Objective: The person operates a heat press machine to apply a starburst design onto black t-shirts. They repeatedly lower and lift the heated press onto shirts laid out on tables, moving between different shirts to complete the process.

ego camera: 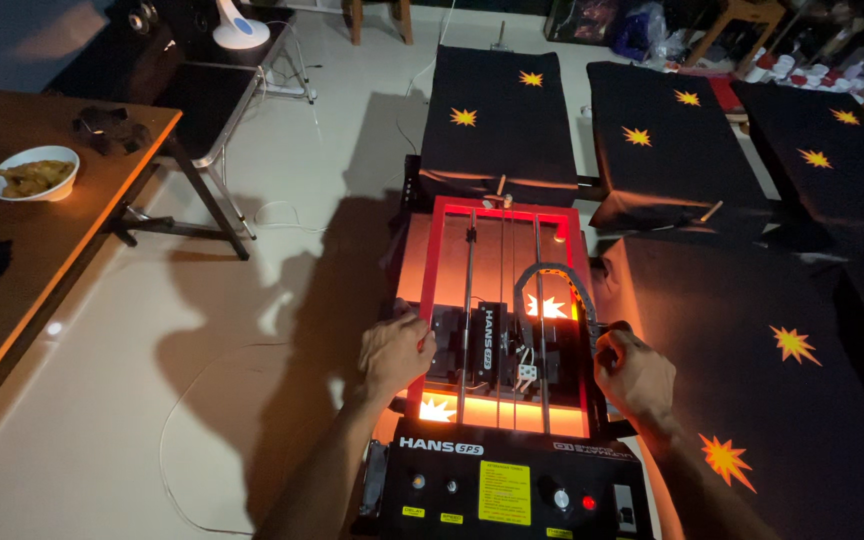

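Two hands, left hand [395,352] and right hand [634,373], are clenched on the red frame [430,300]; even, level pressure is advised.

Red-framed glowing dryer unit [505,300] (level) over black cloth

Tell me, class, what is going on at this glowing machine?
A person grips a red-framed heating machine with both bare hands: the left hand on its left edge, the right hand on its right. It glows orange over black fabric printed with orange starbursts. More printed pieces lie on stations beyond.
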